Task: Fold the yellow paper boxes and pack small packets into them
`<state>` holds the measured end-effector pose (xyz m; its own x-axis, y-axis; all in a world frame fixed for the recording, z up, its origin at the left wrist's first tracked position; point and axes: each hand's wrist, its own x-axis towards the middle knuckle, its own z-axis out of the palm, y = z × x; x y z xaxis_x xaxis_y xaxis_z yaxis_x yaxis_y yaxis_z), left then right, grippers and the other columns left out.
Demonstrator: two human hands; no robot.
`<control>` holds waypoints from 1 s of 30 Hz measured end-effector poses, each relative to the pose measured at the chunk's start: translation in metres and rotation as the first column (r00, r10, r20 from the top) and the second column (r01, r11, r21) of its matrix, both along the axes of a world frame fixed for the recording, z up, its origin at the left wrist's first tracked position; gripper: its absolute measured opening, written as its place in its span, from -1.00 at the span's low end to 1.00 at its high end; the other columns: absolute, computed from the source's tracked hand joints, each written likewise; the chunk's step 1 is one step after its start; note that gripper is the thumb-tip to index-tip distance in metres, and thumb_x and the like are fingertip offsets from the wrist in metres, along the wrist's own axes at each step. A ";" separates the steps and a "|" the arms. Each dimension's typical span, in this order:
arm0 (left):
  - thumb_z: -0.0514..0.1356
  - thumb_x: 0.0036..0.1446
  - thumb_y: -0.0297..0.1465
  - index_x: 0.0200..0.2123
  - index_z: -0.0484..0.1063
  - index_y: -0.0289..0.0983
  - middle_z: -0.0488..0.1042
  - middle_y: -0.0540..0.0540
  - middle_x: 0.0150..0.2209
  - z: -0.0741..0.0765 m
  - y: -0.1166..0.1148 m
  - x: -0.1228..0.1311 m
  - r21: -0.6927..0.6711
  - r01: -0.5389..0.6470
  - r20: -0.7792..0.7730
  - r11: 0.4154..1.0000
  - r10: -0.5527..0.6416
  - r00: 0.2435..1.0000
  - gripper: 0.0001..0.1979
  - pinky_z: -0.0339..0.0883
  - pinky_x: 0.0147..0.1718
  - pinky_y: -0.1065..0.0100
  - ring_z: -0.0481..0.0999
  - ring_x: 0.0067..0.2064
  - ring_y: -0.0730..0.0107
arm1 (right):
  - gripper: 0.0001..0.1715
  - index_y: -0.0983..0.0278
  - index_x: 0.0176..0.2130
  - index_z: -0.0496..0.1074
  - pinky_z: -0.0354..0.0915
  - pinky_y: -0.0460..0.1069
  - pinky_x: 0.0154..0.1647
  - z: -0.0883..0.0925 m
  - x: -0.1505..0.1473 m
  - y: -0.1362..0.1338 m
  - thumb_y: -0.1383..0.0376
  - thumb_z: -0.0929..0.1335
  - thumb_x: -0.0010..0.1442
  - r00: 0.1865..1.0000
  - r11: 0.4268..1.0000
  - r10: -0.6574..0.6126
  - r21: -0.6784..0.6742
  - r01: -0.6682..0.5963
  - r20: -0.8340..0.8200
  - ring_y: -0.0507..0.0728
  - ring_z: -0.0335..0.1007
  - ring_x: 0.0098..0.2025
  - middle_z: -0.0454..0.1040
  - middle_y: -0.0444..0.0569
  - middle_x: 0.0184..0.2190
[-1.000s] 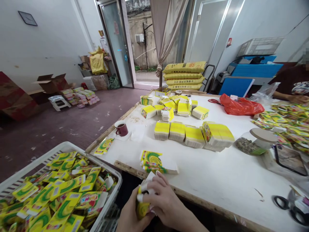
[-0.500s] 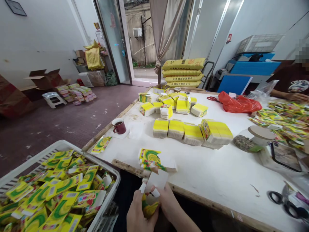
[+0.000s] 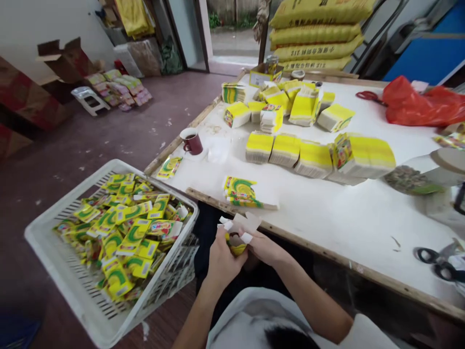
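Both my hands hold one small yellow and green carton [image 3: 238, 236] just below the table's front edge, its white flaps open upward. My left hand [image 3: 222, 257] wraps around its left side, fingers closed on it. My right hand [image 3: 262, 246] pinches its right side near a white flap. A short stack of flat yellow-green cartons [image 3: 242, 191] lies on the white table [image 3: 327, 218] right above my hands. To my left stands a white plastic crate [image 3: 51, 242] with several folded cartons of the same kind inside.
Rows of bundled flat yellow cartons [image 3: 312, 155] sit mid-table, with a dark red mug [image 3: 192, 142] to their left. A red plastic bag [image 3: 417, 104] lies far right, black scissors [image 3: 434, 259] at the right front. Yellow sacks [image 3: 316, 34] are stacked behind the table.
The view has tilted down and the hands now appear higher in frame. The carton's white flaps have been opened up between my fingers; one second ago the hands covered it closed.
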<state>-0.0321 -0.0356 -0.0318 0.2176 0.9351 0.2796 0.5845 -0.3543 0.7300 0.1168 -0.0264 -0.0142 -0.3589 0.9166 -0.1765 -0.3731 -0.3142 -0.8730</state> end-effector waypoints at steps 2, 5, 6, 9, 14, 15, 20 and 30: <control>0.23 0.02 -0.34 0.11 0.13 -0.24 0.52 -0.22 -0.12 0.001 -0.001 0.001 0.014 0.034 0.012 0.999 -0.034 0.999 -0.42 0.50 -0.27 0.21 0.62 -0.16 0.13 | -0.22 0.16 0.24 0.38 0.15 0.23 0.34 0.000 0.003 0.000 -0.10 0.45 0.15 0.998 0.998 0.064 -0.005 -0.064 -0.007 0.24 0.35 0.24 0.48 0.07 0.16; 0.22 -0.04 -0.40 0.00 0.18 -0.21 0.51 -0.12 -0.19 0.009 0.000 0.001 -0.071 0.062 0.057 0.996 -0.058 0.997 -0.50 0.48 -0.28 0.25 0.60 -0.22 0.20 | -0.16 0.18 0.30 0.30 0.22 0.21 0.30 0.001 0.005 0.001 -0.10 0.44 0.16 0.995 0.995 0.092 0.047 -0.093 0.034 0.23 0.36 0.24 0.42 0.12 0.23; 0.22 -0.05 -0.41 -0.01 0.18 -0.20 0.51 -0.09 -0.22 0.012 0.001 0.002 -0.134 0.072 0.076 0.988 -0.062 0.995 -0.51 0.47 -0.29 0.27 0.59 -0.25 0.23 | -0.15 0.19 0.32 0.28 0.23 0.21 0.29 0.002 0.005 0.001 -0.10 0.42 0.19 0.995 0.992 0.070 0.102 -0.077 0.069 0.24 0.37 0.23 0.40 0.13 0.24; 0.23 -0.05 -0.42 0.01 0.14 -0.20 0.49 -0.04 -0.26 0.020 0.004 0.003 -0.314 0.114 0.123 0.943 -0.079 0.989 -0.47 0.43 -0.34 0.30 0.57 -0.31 0.27 | -0.23 0.20 0.37 0.17 0.20 0.22 0.33 0.004 0.005 -0.001 0.08 0.37 0.29 0.956 0.944 -0.046 0.325 -0.054 0.290 0.24 0.33 0.27 0.36 0.12 0.28; 0.27 -0.09 -0.43 0.13 0.07 -0.27 0.40 -0.27 -0.01 0.009 0.009 0.007 -0.160 -0.017 0.073 0.987 0.029 0.997 -0.30 0.44 -0.06 0.06 0.51 0.02 0.04 | -0.35 0.20 0.30 0.31 0.12 0.20 0.40 -0.002 0.005 0.000 0.45 0.23 0.26 0.818 0.835 -0.250 0.543 -0.089 0.518 0.19 0.23 0.35 0.35 0.07 0.29; 0.28 -0.10 -0.44 0.14 0.09 -0.28 0.36 -0.31 0.05 0.006 0.010 0.005 -0.088 -0.043 0.051 0.995 0.048 0.998 -0.29 0.39 0.03 -0.02 0.46 0.10 -0.01 | -0.35 0.20 0.30 0.31 0.13 0.21 0.40 -0.005 0.006 0.001 0.46 0.22 0.26 0.801 0.832 -0.301 0.554 -0.046 0.518 0.20 0.23 0.35 0.36 0.08 0.29; 0.32 0.01 -0.38 0.07 0.29 -0.23 0.49 -0.20 -0.06 0.008 0.018 -0.014 -0.083 -0.027 -0.043 0.996 0.023 0.999 -0.47 0.43 -0.01 0.04 0.52 -0.01 0.06 | -0.21 0.23 0.43 0.03 0.07 0.29 0.40 -0.004 0.015 0.008 0.35 0.28 0.30 0.730 0.824 -0.382 0.567 -0.009 0.567 0.30 0.03 0.44 0.14 0.19 0.40; 0.44 -0.06 -0.23 -0.01 0.41 -0.23 0.59 -0.16 -0.11 0.026 0.023 -0.034 -0.173 0.088 -0.039 0.981 -0.096 0.995 -0.45 0.49 -0.07 0.13 0.61 -0.11 0.11 | -0.67 0.20 0.01 0.50 0.29 0.18 0.24 0.022 0.044 0.019 0.42 0.32 0.29 0.673 0.728 -0.071 0.499 -0.470 0.736 0.25 0.26 0.30 0.34 0.15 0.21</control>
<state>-0.0663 -0.0128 -0.0056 0.3143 0.9435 0.1052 0.5903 -0.2810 0.7567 0.1607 -0.0075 0.0080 -0.5711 0.8131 0.1130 0.3955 0.3931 -0.8301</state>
